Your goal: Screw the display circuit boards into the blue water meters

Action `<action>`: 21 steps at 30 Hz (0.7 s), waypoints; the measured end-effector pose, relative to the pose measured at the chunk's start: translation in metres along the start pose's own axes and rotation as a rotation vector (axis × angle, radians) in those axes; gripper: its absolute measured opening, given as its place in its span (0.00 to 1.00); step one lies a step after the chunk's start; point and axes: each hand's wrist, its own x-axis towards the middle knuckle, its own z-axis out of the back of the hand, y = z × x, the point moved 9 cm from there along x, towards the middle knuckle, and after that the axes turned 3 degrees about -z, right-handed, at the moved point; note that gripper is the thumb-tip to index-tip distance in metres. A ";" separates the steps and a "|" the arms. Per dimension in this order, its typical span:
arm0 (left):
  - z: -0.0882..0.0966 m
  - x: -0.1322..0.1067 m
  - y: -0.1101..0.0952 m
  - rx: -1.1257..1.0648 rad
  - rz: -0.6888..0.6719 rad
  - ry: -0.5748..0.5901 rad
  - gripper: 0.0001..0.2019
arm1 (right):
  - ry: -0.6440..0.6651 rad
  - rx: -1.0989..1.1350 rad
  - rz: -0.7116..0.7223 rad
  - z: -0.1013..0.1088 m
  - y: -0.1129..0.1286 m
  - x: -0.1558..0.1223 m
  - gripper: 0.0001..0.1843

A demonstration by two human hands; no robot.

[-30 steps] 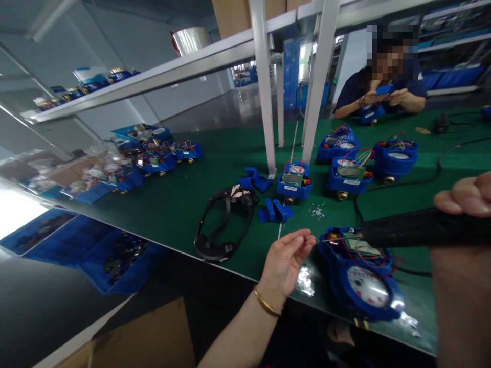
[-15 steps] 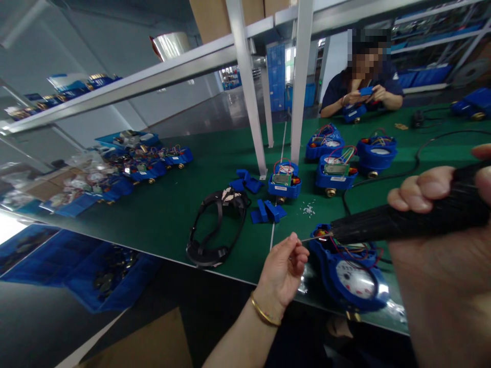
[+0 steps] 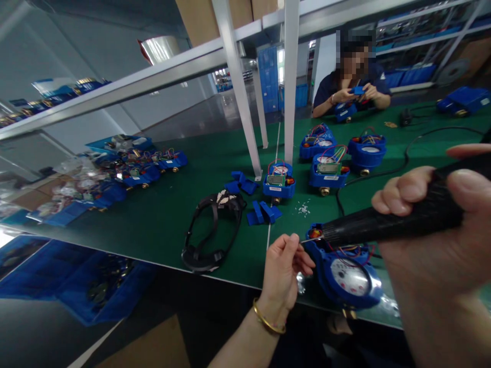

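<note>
My right hand [image 3: 433,230] is wrapped round a black soldering iron [image 3: 383,222] whose thin metal tip points left, over the near blue water meter [image 3: 347,273]. That meter lies at the table's front edge, dial up, with red and coloured wires on top. My left hand [image 3: 282,271], with a gold bangle on the wrist, is pinched just left of the iron's tip, thumb and forefinger together on something too thin to make out.
A black strap loop [image 3: 210,230] lies left of my hands. Small blue parts [image 3: 263,212] and several blue meters [image 3: 324,171] sit behind on the green table [image 3: 172,214]. Metal shelf legs [image 3: 238,92] stand mid-table. A person [image 3: 351,87] works across it. Blue bins [image 3: 76,276] are below left.
My right hand and the iron have moved left and further into view, its tip closing on my left hand. My left fingers have gone from loosely curled to pinched.
</note>
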 end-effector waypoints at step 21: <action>-0.007 -0.004 0.000 0.116 0.003 -0.063 0.23 | -0.017 0.029 0.003 0.013 0.002 0.007 0.17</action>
